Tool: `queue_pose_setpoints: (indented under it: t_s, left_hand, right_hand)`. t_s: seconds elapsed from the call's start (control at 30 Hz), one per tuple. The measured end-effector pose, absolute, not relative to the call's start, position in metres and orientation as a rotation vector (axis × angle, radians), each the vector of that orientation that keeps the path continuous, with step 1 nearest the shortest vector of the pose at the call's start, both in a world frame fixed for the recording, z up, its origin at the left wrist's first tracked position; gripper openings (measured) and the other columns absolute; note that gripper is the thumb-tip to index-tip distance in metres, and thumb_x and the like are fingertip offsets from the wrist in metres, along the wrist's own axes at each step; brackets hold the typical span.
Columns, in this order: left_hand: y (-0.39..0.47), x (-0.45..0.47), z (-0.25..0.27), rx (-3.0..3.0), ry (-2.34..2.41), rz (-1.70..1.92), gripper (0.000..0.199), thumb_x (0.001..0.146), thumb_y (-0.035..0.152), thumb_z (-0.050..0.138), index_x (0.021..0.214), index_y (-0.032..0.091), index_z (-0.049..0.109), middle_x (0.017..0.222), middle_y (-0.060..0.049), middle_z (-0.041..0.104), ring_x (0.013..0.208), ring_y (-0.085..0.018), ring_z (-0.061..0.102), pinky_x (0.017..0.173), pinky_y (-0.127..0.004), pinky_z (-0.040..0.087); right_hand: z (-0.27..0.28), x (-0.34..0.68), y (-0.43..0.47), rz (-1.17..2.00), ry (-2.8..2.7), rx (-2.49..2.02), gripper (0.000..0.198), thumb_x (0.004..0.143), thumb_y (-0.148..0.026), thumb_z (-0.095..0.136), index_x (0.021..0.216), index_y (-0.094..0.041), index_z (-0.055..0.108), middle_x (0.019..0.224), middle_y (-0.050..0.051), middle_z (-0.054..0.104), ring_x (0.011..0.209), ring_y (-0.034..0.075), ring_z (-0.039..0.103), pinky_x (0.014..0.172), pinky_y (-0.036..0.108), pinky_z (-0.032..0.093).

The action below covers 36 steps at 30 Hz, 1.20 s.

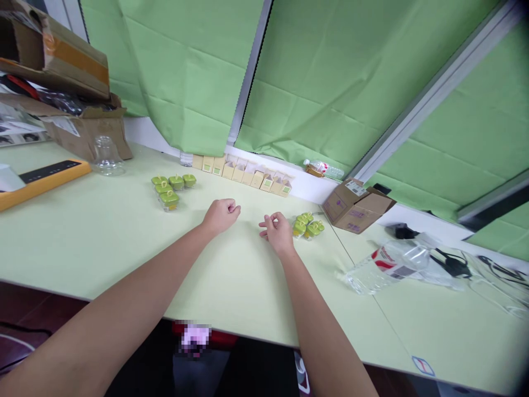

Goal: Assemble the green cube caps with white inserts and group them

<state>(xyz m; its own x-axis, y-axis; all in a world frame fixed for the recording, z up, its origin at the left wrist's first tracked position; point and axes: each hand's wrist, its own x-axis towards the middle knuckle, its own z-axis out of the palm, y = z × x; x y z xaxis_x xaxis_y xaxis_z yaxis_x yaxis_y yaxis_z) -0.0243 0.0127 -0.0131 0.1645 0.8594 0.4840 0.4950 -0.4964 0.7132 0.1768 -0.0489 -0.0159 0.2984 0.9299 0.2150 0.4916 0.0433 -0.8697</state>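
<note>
Left hand (222,215) mid-frame, curled, can't tell if holding anything; right hand (278,231) nearby, fingers loosely parted, shouldn't bump adjacent green-lidded containers (313,228).

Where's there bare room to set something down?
Bare tabletop lies between both forearms, and left of them, in front of the left group of green-lidded containers. It's crowded along the back row of small boxes and, at right, around the large bottle and cables.

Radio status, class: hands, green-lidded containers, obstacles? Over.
Left hand curled. Right hand partly open, nearest right cluster of green-lidded containers. Cardboard box beyond cluster, apparently not blocking.
</note>
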Motion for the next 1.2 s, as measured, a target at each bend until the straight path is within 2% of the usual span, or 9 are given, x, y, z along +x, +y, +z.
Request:
queue_pose_setpoints:
  t_s: [0.07, 0.13, 0.23, 0.33, 0.5, 0.7, 0.93, 1.1, 1.2]
  left_hand:
    - [0.015, -0.028, -0.011, 2.104, 1.363, 1.291, 0.02, 0.083, 0.03, 0.054, 0.068, 0.022, 0.044, 0.064, 0.002, 0.047, 0.061, -0.015, 0.044, 0.061, -0.029, 0.036]
    - [0.019, -0.036, -0.007, 2.168, 1.472, 1.345, 0.008, 0.082, 0.028, 0.056, 0.087, 0.021, 0.054, 0.089, -0.005, 0.06, 0.085, -0.021, 0.056, 0.076, -0.033, 0.043]
    - [0.026, -0.053, 0.001, 2.208, 1.735, 1.416, 0.025, 0.081, 0.026, 0.058, 0.105, 0.02, 0.058, 0.125, -0.014, 0.054, 0.12, -0.031, 0.047, 0.099, -0.043, 0.038]
    - [0.032, -0.075, 0.008, 2.098, 2.038, 1.456, 0.028, 0.08, 0.023, 0.058, 0.108, 0.018, 0.059, 0.141, -0.016, 0.041, 0.133, -0.036, 0.034, 0.109, -0.054, 0.026]
    - [0.039, -0.103, 0.01, 1.81, 2.298, 1.261, 0.031, 0.078, 0.012, 0.053, 0.108, 0.013, 0.06, 0.133, -0.019, 0.044, 0.125, -0.037, 0.037, 0.099, -0.057, 0.03]
    - [0.032, -0.083, 0.013, 1.895, 2.201, 1.045, 0.029, 0.079, 0.012, 0.052, 0.105, 0.014, 0.064, 0.123, -0.019, 0.052, 0.12, -0.037, 0.041, 0.094, -0.055, 0.034]
    - [-0.004, -0.005, 0.006, 2.039, 1.436, 1.253, 0.023, 0.084, 0.016, 0.048, 0.103, 0.022, 0.061, 0.119, -0.01, 0.059, 0.116, -0.03, 0.05, 0.097, -0.048, 0.041]
    - [-0.005, 0.01, -0.003, 1.486, 1.002, 1.364, 0.016, 0.084, 0.026, 0.054, 0.099, 0.022, 0.057, 0.114, -0.007, 0.062, 0.107, -0.021, 0.058, 0.094, -0.038, 0.047]
    - [0.0, 0.011, -0.008, 1.285, 0.855, 1.324, 0.016, 0.08, 0.027, 0.057, 0.095, 0.022, 0.057, 0.109, -0.005, 0.063, 0.105, -0.019, 0.06, 0.094, -0.035, 0.048]
  right_hand:
    - [-0.016, 0.178, -0.048, 0.562, -1.326, -1.593, 0.031, 0.089, -0.052, 0.051, 0.081, -0.024, 0.04, 0.082, 0.002, 0.076, 0.049, 0.015, 0.067, 0.042, 0.021, 0.048]
    - [-0.016, 0.179, -0.048, 0.561, -1.318, -1.593, 0.03, 0.09, -0.051, 0.05, 0.081, -0.024, 0.04, 0.079, 0.001, 0.075, 0.05, 0.015, 0.067, 0.043, 0.021, 0.048]
    - [-0.016, 0.18, -0.048, 0.556, -1.322, -1.601, 0.03, 0.089, -0.05, 0.051, 0.08, -0.024, 0.04, 0.079, 0.001, 0.075, 0.051, 0.015, 0.068, 0.044, 0.021, 0.047]
    - [-0.015, 0.178, -0.049, 0.547, -1.346, -1.608, 0.031, 0.088, -0.05, 0.053, 0.078, -0.023, 0.042, 0.082, 0.001, 0.075, 0.051, 0.014, 0.067, 0.046, 0.021, 0.048]
    - [-0.015, 0.175, -0.049, 0.558, -1.36, -1.616, 0.028, 0.088, -0.05, 0.053, 0.081, -0.023, 0.045, 0.082, 0.001, 0.075, 0.05, 0.013, 0.066, 0.045, 0.021, 0.047]
    - [-0.015, 0.173, -0.049, 0.584, -1.389, -1.618, 0.023, 0.089, -0.047, 0.051, 0.085, -0.024, 0.049, 0.081, -0.001, 0.074, 0.049, 0.012, 0.064, 0.045, 0.021, 0.045]
    - [-0.017, 0.17, -0.05, 0.574, -1.482, -1.582, 0.023, 0.088, -0.047, 0.053, 0.091, -0.025, 0.056, 0.086, 0.0, 0.072, 0.059, 0.014, 0.065, 0.052, 0.024, 0.049]
    - [-0.016, 0.162, -0.05, 0.449, -1.578, -1.483, 0.031, 0.085, -0.047, 0.06, 0.106, -0.025, 0.065, 0.111, 0.003, 0.069, 0.088, 0.018, 0.066, 0.069, 0.028, 0.053]
    - [-0.018, 0.157, -0.048, 0.456, -1.64, -1.438, 0.028, 0.088, -0.043, 0.057, 0.105, -0.025, 0.069, 0.109, 0.003, 0.07, 0.089, 0.017, 0.065, 0.078, 0.03, 0.053]
